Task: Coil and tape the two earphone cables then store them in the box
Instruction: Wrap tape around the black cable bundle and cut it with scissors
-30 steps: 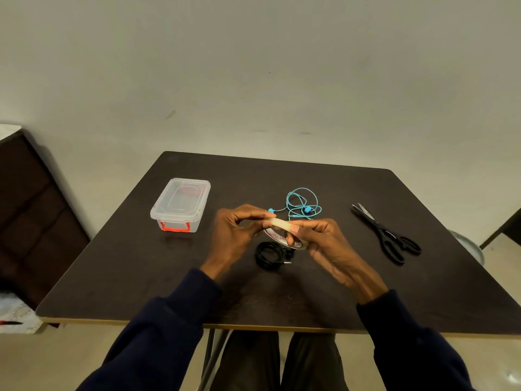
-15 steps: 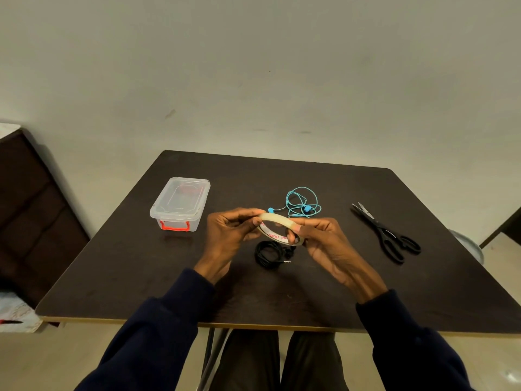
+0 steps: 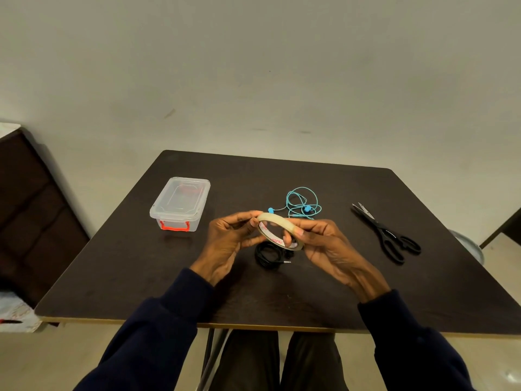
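Note:
A roll of clear tape [image 3: 277, 221] is held above the table's middle between both hands. My left hand [image 3: 228, 244] pinches its left rim, and my right hand [image 3: 329, 246] grips its right side with the thumb on top. Just below the roll, a coiled black earphone cable [image 3: 267, 255] lies on the table with its plug pointing right. Behind the hands a turquoise earphone cable [image 3: 303, 203] lies in loose loops. A clear plastic box [image 3: 180, 203] with a red latch stands at the left with its lid on.
Black scissors [image 3: 386, 234] lie on the right side of the dark table [image 3: 141, 277]. A dark cabinet [image 3: 31, 210] stands to the left, off the table. The table's near edge runs just above my knees.
Both hands have turned the tape roll so that its ring shows more openly, and my left fingers have shifted along its rim. The cables, box and scissors have not moved.

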Demonstrator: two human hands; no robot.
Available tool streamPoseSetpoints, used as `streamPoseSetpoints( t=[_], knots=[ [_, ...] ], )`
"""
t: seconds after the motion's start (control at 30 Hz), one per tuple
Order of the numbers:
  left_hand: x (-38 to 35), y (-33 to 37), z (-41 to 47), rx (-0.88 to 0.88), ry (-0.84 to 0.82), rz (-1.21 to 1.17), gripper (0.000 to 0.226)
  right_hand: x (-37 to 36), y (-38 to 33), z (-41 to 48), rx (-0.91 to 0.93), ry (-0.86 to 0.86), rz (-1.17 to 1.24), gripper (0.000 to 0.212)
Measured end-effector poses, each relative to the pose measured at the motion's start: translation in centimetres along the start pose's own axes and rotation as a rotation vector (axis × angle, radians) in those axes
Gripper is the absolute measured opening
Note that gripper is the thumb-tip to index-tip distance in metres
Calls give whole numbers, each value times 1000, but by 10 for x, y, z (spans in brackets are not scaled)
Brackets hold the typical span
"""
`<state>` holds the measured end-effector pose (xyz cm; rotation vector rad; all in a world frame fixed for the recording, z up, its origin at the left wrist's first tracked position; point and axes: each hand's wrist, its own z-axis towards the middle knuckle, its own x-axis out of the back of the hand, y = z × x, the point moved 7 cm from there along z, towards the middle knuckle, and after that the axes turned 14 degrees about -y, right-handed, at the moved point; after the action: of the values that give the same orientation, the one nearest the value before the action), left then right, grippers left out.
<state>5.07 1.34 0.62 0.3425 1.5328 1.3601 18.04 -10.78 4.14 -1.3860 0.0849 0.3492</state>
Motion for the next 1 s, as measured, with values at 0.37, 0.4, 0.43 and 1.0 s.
streamPoseSetpoints(
  t=[0.37,0.4,0.43,1.0],
  knots=[
    [-16,28,-1,-166,-100,516,33,18,0,1,38,295,-213,22],
    [-24,36,-1,-224,-137,669,34,18,0,1,31,310,-218,23],
    [-32,42,-1,-256,-167,781,33,18,0,1,29,317,-216,24],
    [-26,49,-6,-366,-14,777,20,-2,-1,6,-18,201,-69,24]
  ],
)
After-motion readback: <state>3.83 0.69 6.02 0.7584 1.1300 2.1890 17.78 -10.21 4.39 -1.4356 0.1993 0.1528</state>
